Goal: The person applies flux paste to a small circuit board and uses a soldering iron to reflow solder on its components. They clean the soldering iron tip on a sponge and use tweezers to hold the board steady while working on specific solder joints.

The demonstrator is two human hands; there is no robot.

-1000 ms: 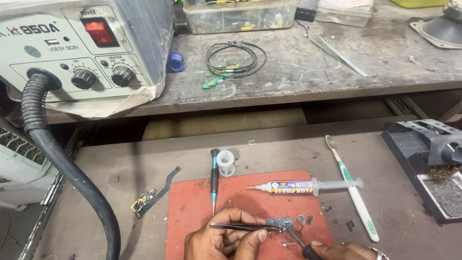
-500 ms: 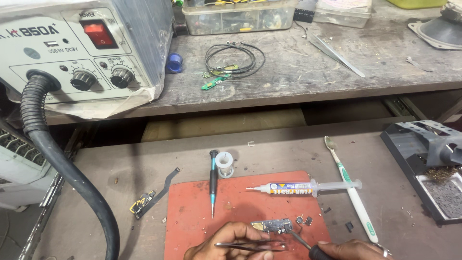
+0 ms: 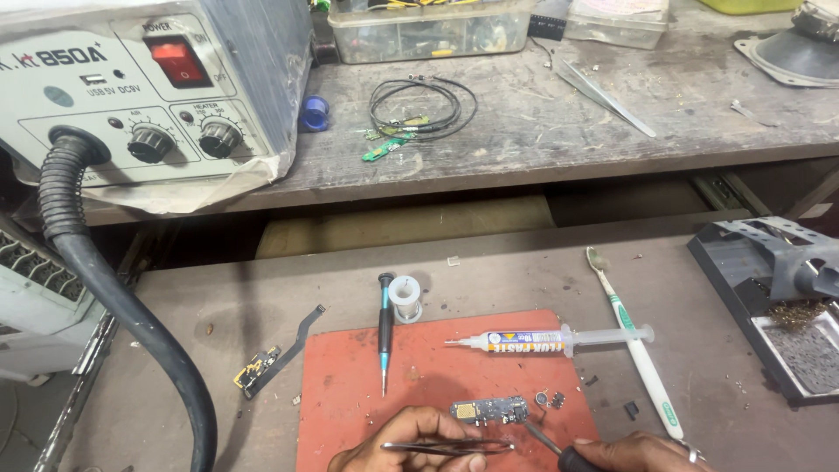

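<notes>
Over the red mat (image 3: 350, 411) on the worktop, the left hand (image 3: 411, 441) has drawn its tweezers (image 3: 450, 447) back off the small circuit board (image 3: 489, 409), fingers pinching them, while the right hand (image 3: 634, 453) grips a probe (image 3: 542, 437) touching it.

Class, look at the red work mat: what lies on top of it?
On the red mat: a screwdriver, syringe, small circuit board. Left hand holds tweezers; the hands cover the mat's near edge.

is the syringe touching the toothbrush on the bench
Touching. In the head view the syringe has its plunger end lying across the toothbrush handle, with no gap showing where the two cross, beside the red mat.
</notes>
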